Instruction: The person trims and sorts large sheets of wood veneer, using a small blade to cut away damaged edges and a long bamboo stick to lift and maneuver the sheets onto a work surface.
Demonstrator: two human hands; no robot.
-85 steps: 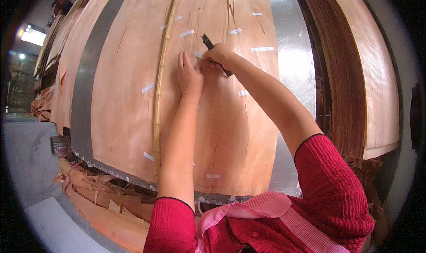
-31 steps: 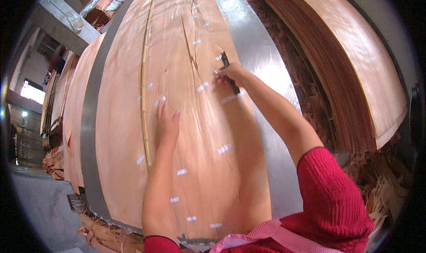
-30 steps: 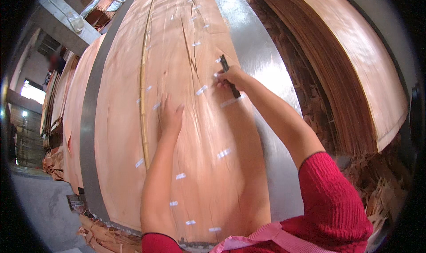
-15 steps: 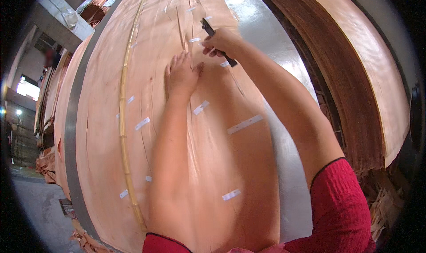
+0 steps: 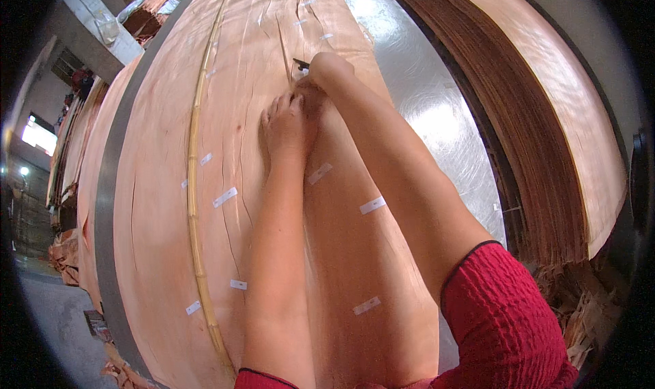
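A large sheet of pale pinkish wood veneer [image 5: 160, 239] lies in front of me, marked by long cracks and several short strips of white tape [image 5: 225, 197]. My left hand [image 5: 286, 126] rests on the veneer near a crack, palm down with fingers stretched out. Just beyond it, my right hand [image 5: 330, 71] is bent down toward the sheet, closed around a slim black hand tool [image 5: 301, 64]. Only the tool's tip shows; its kind is not plain. The right fingers are mostly hidden behind the hand, close to the left fingertips.
A thin bamboo pole [image 5: 193, 235] runs lengthwise over the veneer on the left. Along the right lies a shiny metal surface [image 5: 437, 109], then a tall stack of veneer sheets [image 5: 525, 116]. Scraps of veneer [image 5: 580, 314] lie at lower right. A grey band [image 5: 107, 205] borders the left side.
My right hand has moved left and nearer, turning downward with the black tool beside my left hand. The left hand has shifted slightly right, and the view has moved a little.
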